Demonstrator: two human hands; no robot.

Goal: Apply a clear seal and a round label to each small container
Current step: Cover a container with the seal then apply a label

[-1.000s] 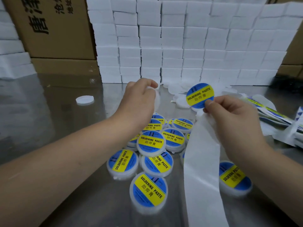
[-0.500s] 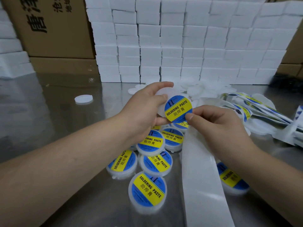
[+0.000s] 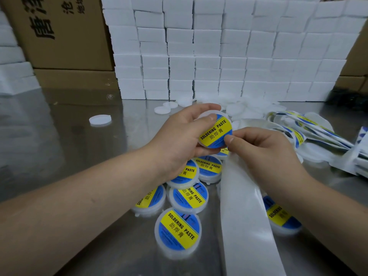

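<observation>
The bare metal table (image 3: 59,148) is smooth and mirror-bright, with blurred reflections. At centre, the held round container of translucent white plastic (image 3: 223,114) carries a glossy blue-and-yellow round paper label (image 3: 216,132). Towards five o'clock runs a white backing-paper strip (image 3: 247,226), slick with a satin sheen. At twelve o'clock stand matt white foam-like blocks (image 3: 219,56), and at ten o'clock matt brown cardboard boxes (image 3: 65,36).
</observation>
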